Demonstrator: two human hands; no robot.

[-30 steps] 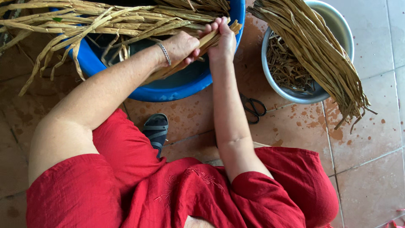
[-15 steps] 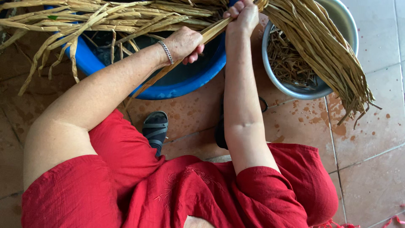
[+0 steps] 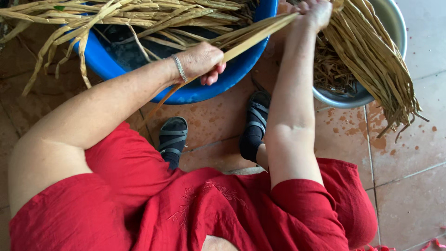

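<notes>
My left hand (image 3: pixel 200 60) clenches 1 long tan stalk (image 3: pixel 253 38) over the blue basin (image 3: pixel 218 83), my right hand (image 3: pixel 316 13) grips its far end by the metal bowl (image 3: pixel 395 28), keeping it taut between both.

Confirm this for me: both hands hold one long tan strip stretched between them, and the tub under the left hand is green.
One thing is wrong: the tub is blue, not green, as the head view shows. The rest stands: the left hand and the right hand hold one long tan strip stretched between them.
</notes>
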